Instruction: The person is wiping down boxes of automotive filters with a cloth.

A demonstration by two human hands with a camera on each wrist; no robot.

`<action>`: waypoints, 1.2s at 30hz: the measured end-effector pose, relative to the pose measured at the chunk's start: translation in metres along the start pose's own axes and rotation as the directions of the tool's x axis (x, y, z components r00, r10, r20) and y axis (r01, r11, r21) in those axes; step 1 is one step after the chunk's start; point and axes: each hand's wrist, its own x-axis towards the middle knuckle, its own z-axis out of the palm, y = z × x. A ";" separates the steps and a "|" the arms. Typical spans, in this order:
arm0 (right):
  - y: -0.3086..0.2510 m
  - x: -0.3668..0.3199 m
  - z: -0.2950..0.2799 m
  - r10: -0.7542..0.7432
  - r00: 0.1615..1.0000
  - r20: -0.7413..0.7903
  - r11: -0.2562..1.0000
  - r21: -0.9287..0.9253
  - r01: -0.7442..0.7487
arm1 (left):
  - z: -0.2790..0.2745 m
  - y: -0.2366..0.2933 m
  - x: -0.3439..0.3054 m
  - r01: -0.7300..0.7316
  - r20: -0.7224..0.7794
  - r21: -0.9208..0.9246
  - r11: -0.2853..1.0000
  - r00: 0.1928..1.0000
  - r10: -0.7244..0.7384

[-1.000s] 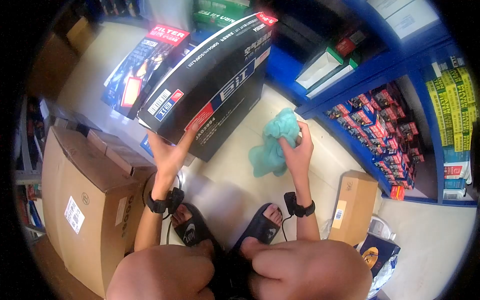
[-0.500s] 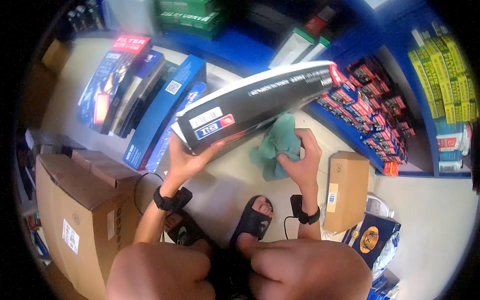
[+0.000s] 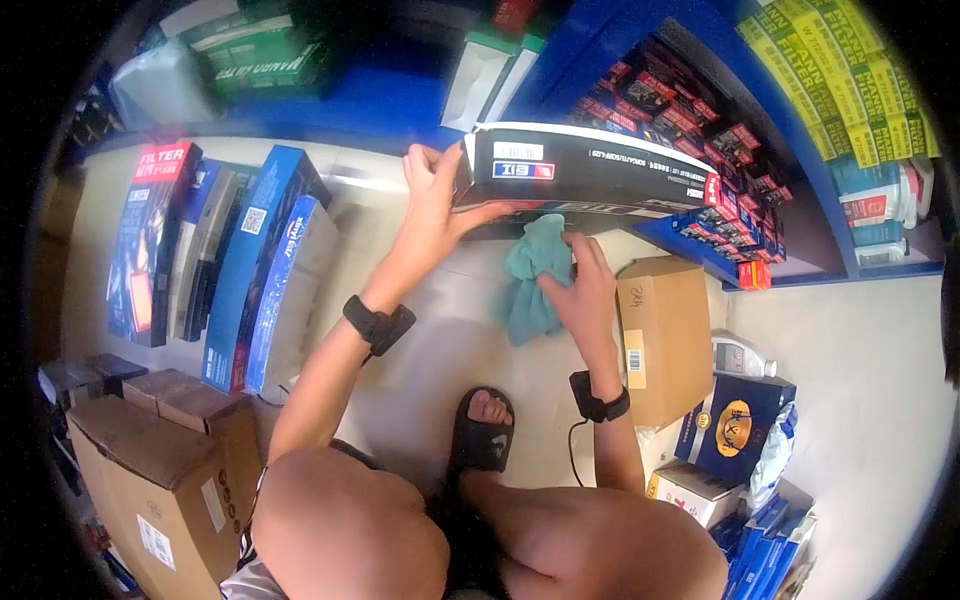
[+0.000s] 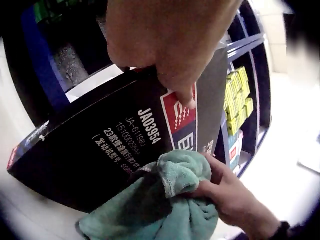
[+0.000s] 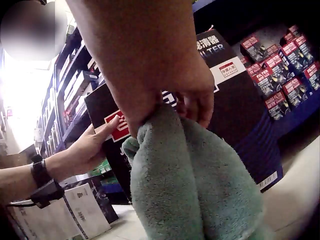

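My left hand (image 3: 432, 215) grips one end of a large black filter box (image 3: 600, 182), thumb on its broad face and fingers behind the end. A narrow labelled side of the box faces up in the head view; the left wrist view shows "JA03954" printed on the broad face (image 4: 105, 135). Between thumb and fingers my right hand (image 3: 588, 305) pinches a teal cloth (image 3: 535, 285), which hangs in loose folds. In the right wrist view the cloth (image 5: 195, 185) overlaps the box's front face (image 5: 245, 115), with the right hand (image 5: 165, 85) close to that face.
Several filter boxes (image 3: 235, 270) stand upright in a row at left, behind brown cartons (image 3: 140, 450). Blue shelving (image 3: 390, 135) runs across the back, holding small red-and-blue boxes (image 3: 735, 150). At right are a brown carton (image 3: 665, 345), a silver bottle (image 3: 740, 357) and a dark blue box (image 3: 735, 415).
The black box has moved right in the head view and turned from slanting upright to nearly level, uncovering the row of boxes at left. The cloth stays in the right hand.
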 end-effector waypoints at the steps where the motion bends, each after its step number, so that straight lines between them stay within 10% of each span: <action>1: 0.002 0.006 0.000 0.002 1.000 -0.002 1.000 0.000 -0.002 | 0.008 -0.004 0.006 -0.001 0.002 -0.001 1.000 1.000 0.001; 17: 0.049 0.066 0.021 -0.053 0.989 -0.137 0.997 -0.071 0.043 | 0.061 -0.047 0.016 0.257 -0.052 -0.237 0.937 0.960 -0.276; 36: 0.041 0.070 0.011 -0.115 0.961 -0.249 0.992 0.026 0.126 | 0.038 -0.044 0.022 0.204 0.164 -0.221 0.954 0.972 -0.170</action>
